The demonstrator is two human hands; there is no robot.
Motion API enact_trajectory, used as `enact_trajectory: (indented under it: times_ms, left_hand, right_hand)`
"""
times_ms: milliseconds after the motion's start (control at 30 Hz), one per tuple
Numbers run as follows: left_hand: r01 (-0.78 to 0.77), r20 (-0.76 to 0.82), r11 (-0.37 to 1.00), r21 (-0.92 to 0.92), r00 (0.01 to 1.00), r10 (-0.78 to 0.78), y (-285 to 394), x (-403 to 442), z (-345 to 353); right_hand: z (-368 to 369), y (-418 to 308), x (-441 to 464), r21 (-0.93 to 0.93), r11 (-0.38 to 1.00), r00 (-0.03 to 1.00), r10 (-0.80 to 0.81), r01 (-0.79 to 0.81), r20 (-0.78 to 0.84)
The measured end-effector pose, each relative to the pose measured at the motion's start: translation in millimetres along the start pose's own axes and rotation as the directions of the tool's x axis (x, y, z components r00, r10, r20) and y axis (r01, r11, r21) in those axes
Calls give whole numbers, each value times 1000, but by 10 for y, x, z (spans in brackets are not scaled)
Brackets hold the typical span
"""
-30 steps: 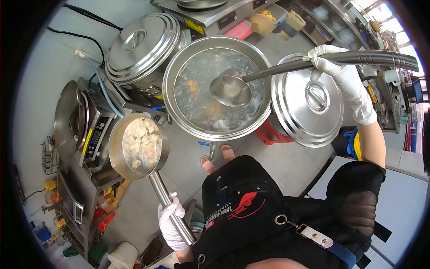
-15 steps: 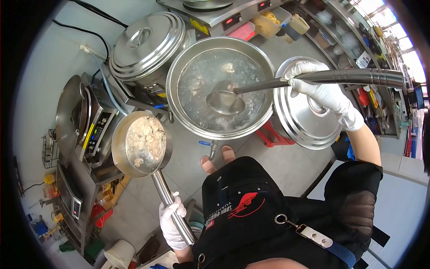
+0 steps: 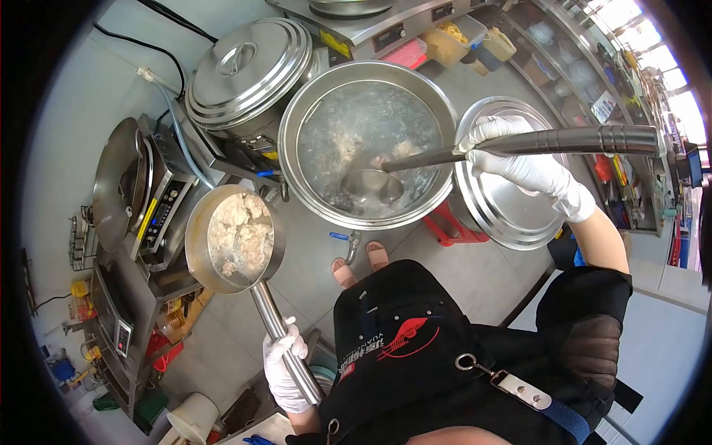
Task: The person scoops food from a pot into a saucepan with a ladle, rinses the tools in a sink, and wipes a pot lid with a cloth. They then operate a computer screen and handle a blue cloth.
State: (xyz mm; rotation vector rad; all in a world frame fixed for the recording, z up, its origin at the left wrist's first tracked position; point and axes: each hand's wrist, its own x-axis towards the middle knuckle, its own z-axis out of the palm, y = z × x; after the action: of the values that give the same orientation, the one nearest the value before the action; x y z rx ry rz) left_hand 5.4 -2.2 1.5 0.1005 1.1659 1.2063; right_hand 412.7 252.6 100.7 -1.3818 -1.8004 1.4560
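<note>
My right hand [image 3: 512, 152], in a white glove, is closed round the long handle of a metal ladle [image 3: 423, 159]. The ladle's bowl dips into the cloudy, steaming liquid of a big stock pot [image 3: 288, 152], where pale pieces of meat [image 3: 345, 144] show. My left hand [image 3: 285, 363], gloved as well, grips the steel handle of a saucepan [image 3: 194, 245]. It is held to the left of the pot, below its rim in view, and contains light-brown chunks of meat [image 3: 243, 233] with some liquid at the bottom.
A lidded pot [image 3: 248, 67] stands behind left, and another lidded pot [image 3: 512, 211] beside a red stool [image 3: 445, 226] at right. A wok [image 3: 115, 185] sits by an induction cooker [image 3: 159, 219] on the left. The stock pot's tap [image 3: 354, 241] points toward me. Shelves [image 3: 571, 81] line the right.
The ladle's bowl has sunk lower into the liquid and shifted slightly toward me, my right hand moving a little left. Meat in the pot has drifted. The saucepan has hardly moved.
</note>
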Motion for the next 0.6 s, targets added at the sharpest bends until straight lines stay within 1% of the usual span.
enact_trajectory:
  times_ms: [67, 100, 167, 200, 267, 300, 367, 400, 433, 500, 533, 567, 600]
  left_hand:
    - [0, -4, 1000, 3, 1000, 0, 4, -6, 10]
    - [-1, -4, 1000, 3, 1000, 1, 8, -9, 21]
    - [7, -19, 1000, 8, 1000, -7, 20, -18, 44]
    - [7, -19, 1000, 8, 1000, -7, 17, -15, 37]
    - [10, -8, 1000, 6, 1000, -10, 7, -11, 13]
    - [10, -8, 1000, 6, 1000, -10, 7, -16, 19]
    - [4, -22, 1000, 9, 1000, -4, 12, -31, 43]
    - [3, -21, 1000, 9, 1000, -3, 13, -34, 48]
    - [3, -19, 1000, 13, 1000, -3, 15, -36, 56]
    - [3, -15, 1000, 16, 1000, -2, 17, -41, 60]
    - [4, -12, 1000, 21, 1000, -3, 16, -39, 64]
    - [4, -7, 1000, 26, 1000, -4, 14, -40, 67]
    - [-3, -6, 1000, 30, 1000, 3, 45, -55, 73]
  right_hand:
    - [-10, -12, 9, -51, 995, 992, -82, 87, 96]
    - [-25, 1, 18, -51, 995, 992, -82, 87, 96]
    - [-71, 45, 30, -106, 972, 964, -186, 208, 188]
    - [-85, 46, 23, -106, 972, 964, -186, 208, 188]
    - [-122, 31, 2, 41, 996, 979, -81, 75, 189]
    - [-174, 41, 2, 41, 996, 979, -81, 74, 189]
    - [-347, 73, 44, -51, 990, 968, -116, 130, 221]
    - [-427, 56, 57, -24, 991, 961, -120, 130, 249]
    - [-478, 40, 41, 38, 997, 972, -80, 74, 220]
    - [-622, 108, 55, -34, 995, 981, -84, 91, 175]
    - [-667, 186, 91, -84, 991, 992, -98, 105, 84]
    - [-730, 171, 74, -96, 992, 996, -71, 76, 52]
    - [-716, 149, 76, -59, 994, 995, -96, 94, -38]
